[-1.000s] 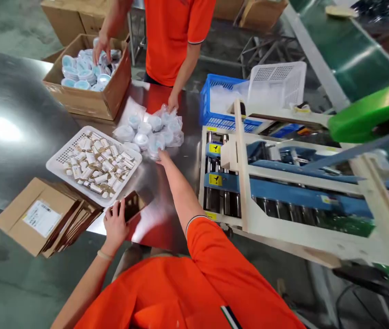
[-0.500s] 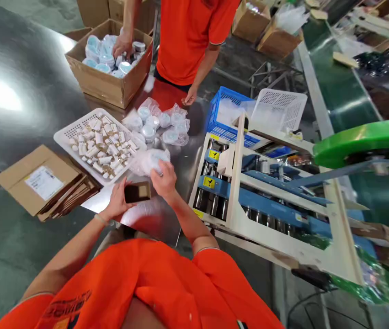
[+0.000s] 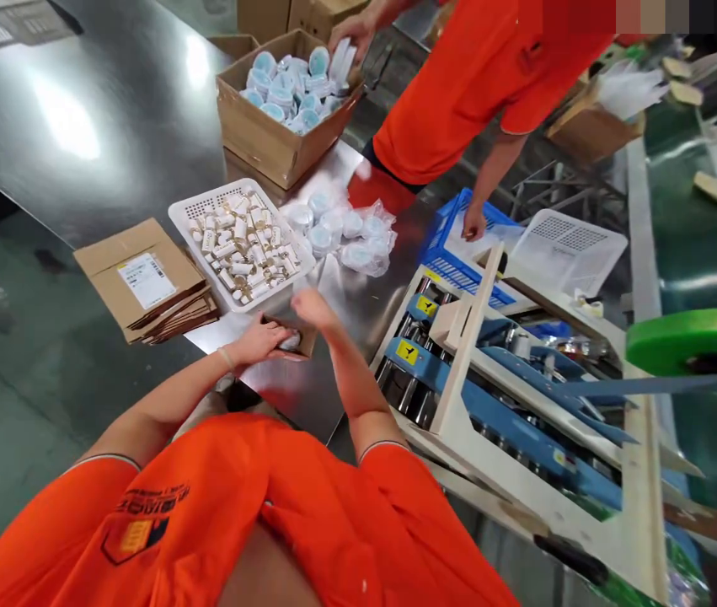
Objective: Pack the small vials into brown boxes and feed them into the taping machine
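Observation:
My left hand [image 3: 262,340] grips the left side of a small open cardboard box [image 3: 307,344] at the table's front edge. Inside the box a rounded white item [image 3: 291,341] shows, partly hidden by my fingers. Just above the box's far right edge is my right hand [image 3: 313,308], its fingers curled in; what they hold, if anything, is hidden. Beyond it lie several white, bag-wrapped round tubs [image 3: 364,244] with pale blue lids. A white perforated tray [image 3: 182,211], filled with small white-and-gold bottles [image 3: 248,244], stands to the left of them.
Flattened cardboard boxes [image 3: 143,278] are stacked at the left table edge. A large carton [image 3: 257,143] of tubs stands at the back, with a co-worker's hand [image 3: 355,35] in it. To the right are a roller machine [image 3: 459,371], a blue crate [image 3: 452,223] and a green tape roll [image 3: 692,341].
My right hand has left the wrapped tub and moved to the box, which now holds a white item. My view has shifted left. The co-worker's other hand is now over the blue crate.

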Action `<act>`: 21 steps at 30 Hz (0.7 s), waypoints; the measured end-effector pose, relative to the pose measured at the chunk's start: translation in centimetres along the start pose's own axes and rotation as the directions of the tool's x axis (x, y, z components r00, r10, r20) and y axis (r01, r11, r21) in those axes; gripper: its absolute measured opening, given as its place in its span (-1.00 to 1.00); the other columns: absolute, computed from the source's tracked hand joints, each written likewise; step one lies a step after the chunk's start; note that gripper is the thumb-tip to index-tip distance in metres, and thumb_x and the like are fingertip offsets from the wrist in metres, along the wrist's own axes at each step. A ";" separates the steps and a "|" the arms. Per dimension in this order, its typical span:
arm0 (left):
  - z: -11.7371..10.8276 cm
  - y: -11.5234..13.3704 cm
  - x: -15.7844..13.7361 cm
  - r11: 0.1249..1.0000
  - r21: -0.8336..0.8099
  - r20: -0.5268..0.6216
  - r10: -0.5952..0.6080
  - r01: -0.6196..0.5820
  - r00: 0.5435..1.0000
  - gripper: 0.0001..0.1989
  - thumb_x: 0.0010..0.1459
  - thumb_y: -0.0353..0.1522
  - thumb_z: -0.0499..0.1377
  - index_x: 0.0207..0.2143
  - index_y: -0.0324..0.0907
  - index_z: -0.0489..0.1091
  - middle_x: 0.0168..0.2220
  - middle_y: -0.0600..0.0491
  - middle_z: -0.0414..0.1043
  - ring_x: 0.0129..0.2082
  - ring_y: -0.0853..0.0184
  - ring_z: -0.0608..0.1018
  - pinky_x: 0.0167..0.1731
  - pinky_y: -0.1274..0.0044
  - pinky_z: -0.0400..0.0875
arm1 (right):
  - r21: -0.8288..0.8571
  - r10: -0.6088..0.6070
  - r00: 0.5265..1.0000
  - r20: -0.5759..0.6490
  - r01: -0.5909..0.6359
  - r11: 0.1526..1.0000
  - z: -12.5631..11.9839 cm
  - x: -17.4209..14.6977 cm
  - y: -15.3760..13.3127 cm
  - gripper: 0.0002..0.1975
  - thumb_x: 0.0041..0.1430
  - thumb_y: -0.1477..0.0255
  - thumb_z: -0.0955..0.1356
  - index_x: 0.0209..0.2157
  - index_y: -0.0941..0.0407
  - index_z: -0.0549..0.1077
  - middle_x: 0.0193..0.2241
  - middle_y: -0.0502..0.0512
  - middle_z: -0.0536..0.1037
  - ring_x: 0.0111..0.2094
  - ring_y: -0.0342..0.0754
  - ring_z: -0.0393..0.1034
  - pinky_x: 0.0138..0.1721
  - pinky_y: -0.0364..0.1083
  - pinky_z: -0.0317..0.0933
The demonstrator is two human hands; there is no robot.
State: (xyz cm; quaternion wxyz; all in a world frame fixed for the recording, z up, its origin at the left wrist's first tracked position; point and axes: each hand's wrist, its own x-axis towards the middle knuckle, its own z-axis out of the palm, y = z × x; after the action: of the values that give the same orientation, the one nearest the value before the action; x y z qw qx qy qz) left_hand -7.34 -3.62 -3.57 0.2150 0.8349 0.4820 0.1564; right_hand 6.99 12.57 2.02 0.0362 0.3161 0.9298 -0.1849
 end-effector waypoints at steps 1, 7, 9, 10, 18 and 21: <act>-0.2 0.1 0.2 0.999 0.027 0.036 0.019 -0.020 0.999 -0.56 0.44 -0.08 0.20 0.25 0.00 0.51 0.16 -0.13 0.63 0.10 -0.01 0.57 0.32 0.00 0.10 | 0.000 0.041 0.999 -0.020 -0.041 0.999 -0.6 1.9 0.3 -0.70 0.36 0.66 0.31 -0.12 0.28 0.71 -0.26 0.25 0.72 -0.23 0.04 0.59 -0.04 -0.07 0.41; -1.0 1.0 0.9 0.987 0.159 0.142 -0.021 -0.002 0.990 -0.60 0.47 -0.03 0.15 0.22 0.16 0.60 0.22 -0.09 0.60 0.07 -0.04 0.55 0.17 0.04 0.16 | 0.084 0.094 0.995 0.025 -0.096 0.992 0.0 10.3 -1.8 -0.48 0.25 0.73 0.32 0.19 0.24 0.59 0.13 0.25 0.63 0.05 0.04 0.54 0.18 -0.05 0.40; -1.1 1.3 0.9 0.981 0.195 0.147 -0.045 0.016 0.988 -0.57 0.47 -0.01 0.15 0.18 0.06 0.63 0.14 -0.15 0.60 0.05 -0.05 0.54 0.14 0.04 0.18 | 0.077 0.133 0.991 0.004 -0.133 0.988 0.0 10.1 -2.3 -0.59 0.30 0.69 0.33 0.13 0.25 0.60 0.07 0.27 0.62 0.01 0.06 0.53 0.14 -0.02 0.42; -1.1 1.4 1.0 0.978 0.207 0.145 -0.055 0.024 0.988 -0.56 0.47 -0.01 0.15 0.13 0.01 0.66 0.11 -0.17 0.60 0.05 -0.05 0.53 0.14 0.04 0.18 | 0.074 0.149 0.989 -0.024 -0.147 0.986 -0.3 9.3 -2.3 -0.62 0.34 0.67 0.33 0.13 0.24 0.59 0.06 0.27 0.61 0.00 0.07 0.53 0.14 -0.01 0.42; -0.8 1.3 0.7 0.977 0.206 0.078 -0.065 0.047 0.995 -0.55 0.41 0.02 0.21 -0.07 -0.13 0.69 0.09 -0.24 0.52 0.03 -0.06 0.51 0.10 0.06 0.19 | -0.079 0.193 0.981 -0.006 -0.193 0.978 -3.8 -7.2 -3.4 -0.76 0.46 0.51 0.35 0.02 0.18 0.65 -0.03 0.29 0.65 -0.05 0.10 0.59 0.06 -0.02 0.43; -0.9 1.1 0.7 0.976 0.211 0.097 -0.069 0.047 0.993 -0.50 0.46 0.05 0.14 -0.06 -0.12 0.69 0.00 -0.21 0.56 -0.01 -0.04 0.53 0.12 0.05 0.18 | -0.119 0.279 0.951 0.133 -0.265 0.957 -1.6 -9.2 -6.1 -0.84 0.38 0.44 0.46 -0.16 0.23 0.70 -0.19 0.34 0.71 -0.17 0.13 0.64 -0.08 -0.07 0.45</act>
State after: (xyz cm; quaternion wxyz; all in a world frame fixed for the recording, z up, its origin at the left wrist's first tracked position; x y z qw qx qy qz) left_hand -6.58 -3.27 -2.23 0.1552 0.8453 0.5082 0.0552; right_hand 10.71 3.46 7.19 0.1462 0.4244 0.8801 -0.1548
